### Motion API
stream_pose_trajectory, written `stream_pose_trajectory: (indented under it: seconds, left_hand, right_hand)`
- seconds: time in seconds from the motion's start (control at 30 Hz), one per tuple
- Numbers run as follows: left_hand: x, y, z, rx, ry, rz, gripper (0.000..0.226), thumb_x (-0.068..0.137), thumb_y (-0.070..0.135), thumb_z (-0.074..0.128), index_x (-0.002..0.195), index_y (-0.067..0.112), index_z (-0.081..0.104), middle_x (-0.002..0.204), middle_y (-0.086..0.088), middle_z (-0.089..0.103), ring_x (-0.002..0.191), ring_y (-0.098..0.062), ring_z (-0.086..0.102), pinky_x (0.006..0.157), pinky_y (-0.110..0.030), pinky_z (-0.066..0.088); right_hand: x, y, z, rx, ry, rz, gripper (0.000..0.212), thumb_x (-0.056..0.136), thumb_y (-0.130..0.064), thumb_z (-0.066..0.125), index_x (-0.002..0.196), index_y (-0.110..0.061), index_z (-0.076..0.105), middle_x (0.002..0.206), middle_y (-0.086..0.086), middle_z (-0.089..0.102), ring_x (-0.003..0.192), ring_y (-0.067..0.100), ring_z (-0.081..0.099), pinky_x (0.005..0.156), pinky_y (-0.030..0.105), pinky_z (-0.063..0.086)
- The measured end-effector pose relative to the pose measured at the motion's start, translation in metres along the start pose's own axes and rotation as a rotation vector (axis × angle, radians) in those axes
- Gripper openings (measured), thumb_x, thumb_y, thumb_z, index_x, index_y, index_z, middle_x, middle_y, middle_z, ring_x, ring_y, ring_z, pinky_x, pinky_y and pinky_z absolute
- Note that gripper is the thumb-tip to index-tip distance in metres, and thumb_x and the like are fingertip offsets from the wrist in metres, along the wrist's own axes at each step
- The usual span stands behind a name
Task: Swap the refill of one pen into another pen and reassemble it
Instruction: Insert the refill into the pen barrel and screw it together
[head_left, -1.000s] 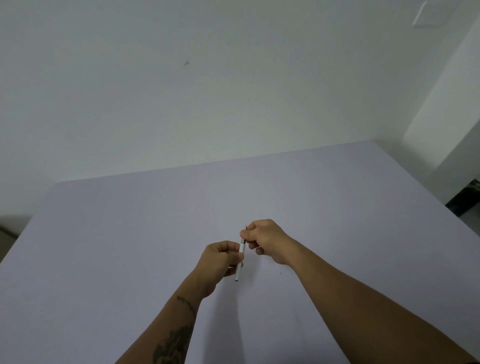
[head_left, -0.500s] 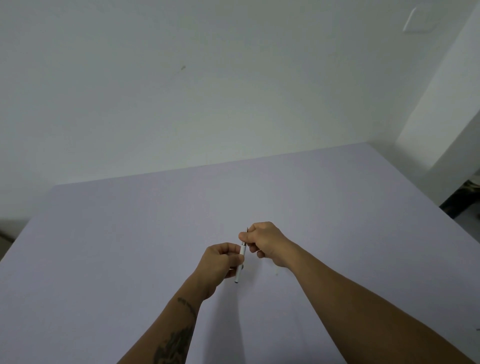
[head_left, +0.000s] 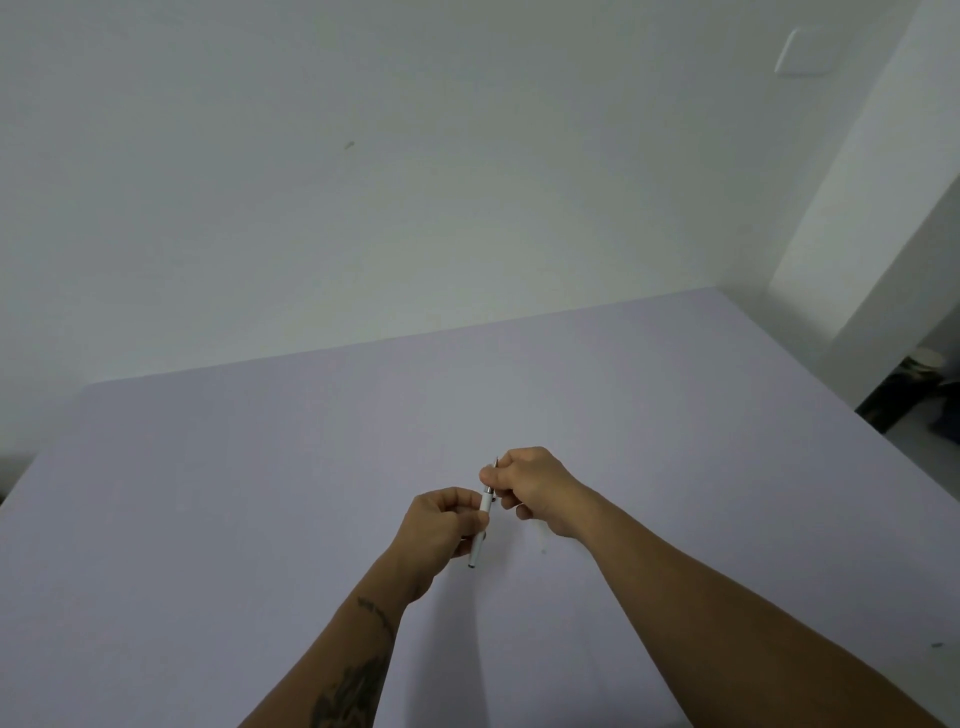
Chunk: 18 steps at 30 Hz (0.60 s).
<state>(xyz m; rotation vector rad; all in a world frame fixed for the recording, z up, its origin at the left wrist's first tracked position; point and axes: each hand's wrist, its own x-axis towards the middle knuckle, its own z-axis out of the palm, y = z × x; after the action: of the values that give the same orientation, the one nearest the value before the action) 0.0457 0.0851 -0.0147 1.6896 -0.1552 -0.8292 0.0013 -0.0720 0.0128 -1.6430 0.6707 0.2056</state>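
Above the table (head_left: 208, 493), left hand (head_left: 441, 525) clamps the white pen (head_left: 480, 525) barrel, right hand (head_left: 530, 486) pinches its tip end: likely screwing or unscrewing 1 section; next needs twisting.

A broad lavender worktop (head_left: 260, 493) lies open on every side of the left hand (head_left: 441, 525) and right hand (head_left: 535, 488), which meet close together above its middle around a slim white pen (head_left: 482, 525). Only the two forearms cross the near surface, leaving wide lanes to left, right and toward the far edge. A pale wall (head_left: 363, 208) closes the far side; a white pillar (head_left: 883, 208) stands off the far right corner.
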Motion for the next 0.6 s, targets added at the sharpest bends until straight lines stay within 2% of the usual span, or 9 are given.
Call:
stream_pose_trajectory:
  seconds: [0.1, 0.27, 0.37, 0.43, 0.6]
  left_hand:
    - [0.000, 0.000, -0.001, -0.008, -0.002, -0.004, 0.011, 0.083, 0.000, 0.065, 0.086, 0.008, 0.072, 0.066, -0.004, 0.065, 0.066, -0.017, 0.064, 0.065, -0.028, 0.056]
    - [0.001, 0.000, -0.005, -0.021, 0.008, -0.012, 0.012, 0.083, 0.000, 0.066, 0.083, 0.009, 0.073, 0.067, -0.005, 0.066, 0.066, -0.018, 0.064, 0.068, -0.031, 0.058]
    - [0.001, -0.001, -0.007, -0.024, 0.002, -0.012, 0.013, 0.082, 0.000, 0.066, 0.080, 0.011, 0.073, 0.065, -0.004, 0.066, 0.064, -0.017, 0.064, 0.067, -0.030, 0.059]
    - [0.001, -0.002, -0.007, -0.020, -0.003, -0.006, 0.013, 0.083, 0.000, 0.066, 0.081, 0.011, 0.073, 0.066, -0.005, 0.065, 0.064, -0.017, 0.064, 0.066, -0.029, 0.058]
    - [0.001, -0.005, -0.008, 0.003, 0.007, -0.002, 0.011, 0.083, 0.000, 0.066, 0.086, 0.009, 0.072, 0.071, -0.007, 0.064, 0.067, -0.018, 0.064, 0.066, -0.029, 0.057]
  right_hand:
    - [-0.001, 0.000, -0.001, 0.042, -0.030, 0.015, 0.014, 0.089, -0.020, 0.067, 0.088, -0.006, 0.068, 0.081, 0.009, 0.061, 0.069, 0.018, 0.052, 0.055, 0.026, 0.040]
    - [-0.001, -0.002, -0.003, 0.188, -0.106, 0.050, 0.022, 0.091, -0.015, 0.066, 0.106, 0.000, 0.073, 0.085, 0.007, 0.065, 0.069, 0.016, 0.056, 0.058, 0.025, 0.044]
    - [0.001, -0.002, 0.001, 0.171, -0.072, 0.044, 0.018, 0.091, -0.011, 0.065, 0.101, 0.000, 0.074, 0.082, 0.006, 0.064, 0.068, 0.015, 0.055, 0.059, 0.026, 0.044]
    - [0.002, -0.001, 0.004, 0.141, -0.052, 0.040, 0.010, 0.091, -0.012, 0.065, 0.089, -0.004, 0.071, 0.081, 0.007, 0.062, 0.069, 0.016, 0.054, 0.060, 0.027, 0.043]
    - [0.004, 0.001, 0.008, 0.058, -0.022, 0.038, 0.014, 0.088, -0.019, 0.067, 0.080, -0.009, 0.063, 0.081, 0.009, 0.060, 0.069, 0.018, 0.052, 0.057, 0.028, 0.041]
